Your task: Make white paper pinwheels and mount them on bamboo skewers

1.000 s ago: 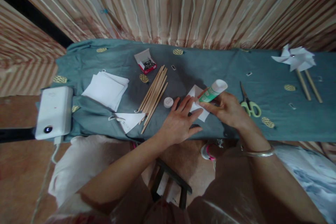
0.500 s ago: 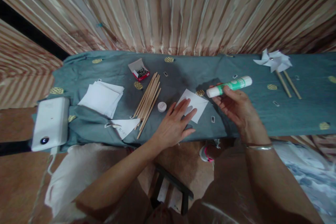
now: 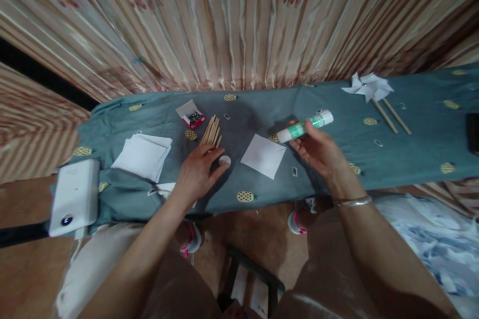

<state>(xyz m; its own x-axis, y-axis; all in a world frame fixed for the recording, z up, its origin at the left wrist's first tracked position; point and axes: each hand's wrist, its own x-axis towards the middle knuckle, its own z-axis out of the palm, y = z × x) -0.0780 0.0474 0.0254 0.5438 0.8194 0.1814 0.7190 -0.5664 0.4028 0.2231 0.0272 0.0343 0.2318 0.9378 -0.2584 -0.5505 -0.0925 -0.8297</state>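
My right hand grips a green-and-white glue stick, held level above the blue cloth, its uncapped end pointing left. My left hand lies over the bundle of wooden sticks, fingertips touching the small white round cap; its fingers are slightly curled and hold nothing I can see. A white square of paper lies flat between both hands, touched by neither.
A stack of white paper squares lies at the left. A red box of pins sits behind the sticks. A white device rests on the left table end. Finished white pinwheels on sticks lie at the far right.
My left hand left the paper square and moved left to the white cap by the sticks. My right hand lifted the glue stick off the paper. The view has shifted.
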